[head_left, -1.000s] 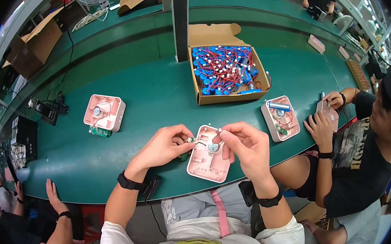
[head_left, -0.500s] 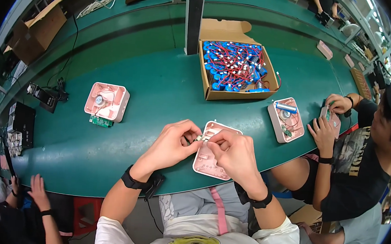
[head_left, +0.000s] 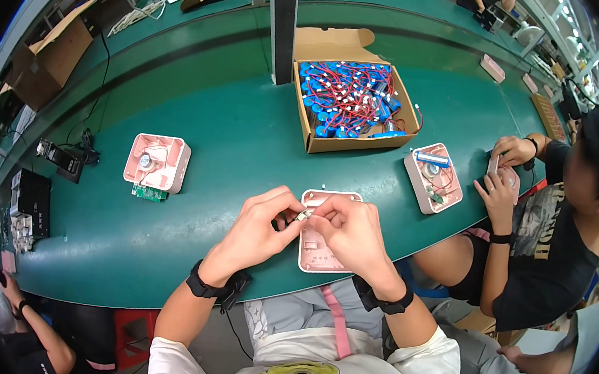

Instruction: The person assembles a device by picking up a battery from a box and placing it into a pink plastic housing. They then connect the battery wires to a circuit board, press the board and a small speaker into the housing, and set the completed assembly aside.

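Before me on the green table lies a shallow pink housing half (head_left: 317,258), its inner side up with small posts and slots. Over its left side my left hand (head_left: 257,224) pinches a small pale part (head_left: 303,216), with a bit of green on it. My right hand (head_left: 354,233) meets it there, thumb and forefinger pressed together on the same small part. The fingers cover most of it, so its exact kind is unclear. Both hands also hide the housing's middle.
Farther off stands a cardboard box (head_left: 360,147) of blue batteries with red wires. Left is a pink speaker housing (head_left: 157,160) with a green circuit board (head_left: 149,193); another housing (head_left: 433,188) holds a battery at right. Beside it a co-worker (head_left: 545,230) handles a pink part.
My fingertips have shifted slightly on the small part, still pinching it. The view has moved a little. At far left, another person's raised hand has lowered; the co-worker's hands at right have shifted.
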{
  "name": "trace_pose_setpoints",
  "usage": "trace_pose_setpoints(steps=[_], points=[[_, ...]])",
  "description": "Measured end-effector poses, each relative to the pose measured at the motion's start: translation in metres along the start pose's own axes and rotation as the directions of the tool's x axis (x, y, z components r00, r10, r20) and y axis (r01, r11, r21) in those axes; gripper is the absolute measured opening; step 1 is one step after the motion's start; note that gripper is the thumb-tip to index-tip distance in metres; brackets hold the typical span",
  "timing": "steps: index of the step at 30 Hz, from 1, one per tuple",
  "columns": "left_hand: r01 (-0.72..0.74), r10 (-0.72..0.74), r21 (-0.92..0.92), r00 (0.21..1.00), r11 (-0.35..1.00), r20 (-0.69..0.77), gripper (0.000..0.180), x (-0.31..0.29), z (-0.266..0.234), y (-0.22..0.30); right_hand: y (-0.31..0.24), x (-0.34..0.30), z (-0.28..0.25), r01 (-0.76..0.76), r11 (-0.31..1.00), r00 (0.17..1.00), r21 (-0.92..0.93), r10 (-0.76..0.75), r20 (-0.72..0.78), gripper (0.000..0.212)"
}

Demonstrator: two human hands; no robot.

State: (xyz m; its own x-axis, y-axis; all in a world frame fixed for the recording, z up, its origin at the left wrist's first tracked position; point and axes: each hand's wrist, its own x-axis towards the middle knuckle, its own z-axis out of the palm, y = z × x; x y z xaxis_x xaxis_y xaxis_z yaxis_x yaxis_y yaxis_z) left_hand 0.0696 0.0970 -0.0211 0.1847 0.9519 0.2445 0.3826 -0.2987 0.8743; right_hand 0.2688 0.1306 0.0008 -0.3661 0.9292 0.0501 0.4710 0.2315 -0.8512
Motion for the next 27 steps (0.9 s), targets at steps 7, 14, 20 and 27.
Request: trace_pose_setpoints(steps=[7,14,20,27], points=[[-0.093,0.091,0.044,0.995,0.995,0.038,0.019,0.004,0.003,0.001,0.002,0.002,-0.002,-0.048,0.999,0.999,0.001,0.048,-0.009,0.007],[-0.008,0.008,-0.007,0.999,1.000,0.035,0.018,0.011,0.004,0.008,0.004,0.004,-0.011,0.174,0.958,0.984,-0.228,-0.181,-0.007,0.011],[0.083,-0.083,0.002,0.997,0.997,-0.003,0.018,0.005,0.001,0.002,0.016,0.054,-0.112,0.044,0.890,0.872,-0.454,-0.256,-0.418,0.017],[0.049,-0.050,-0.037,0.999,0.998,-0.008,0.021,0.018,0.005,0.005,0.049,0.120,-0.170,-0.054,0.825,0.851,-0.563,-0.257,-0.459,0.021]])
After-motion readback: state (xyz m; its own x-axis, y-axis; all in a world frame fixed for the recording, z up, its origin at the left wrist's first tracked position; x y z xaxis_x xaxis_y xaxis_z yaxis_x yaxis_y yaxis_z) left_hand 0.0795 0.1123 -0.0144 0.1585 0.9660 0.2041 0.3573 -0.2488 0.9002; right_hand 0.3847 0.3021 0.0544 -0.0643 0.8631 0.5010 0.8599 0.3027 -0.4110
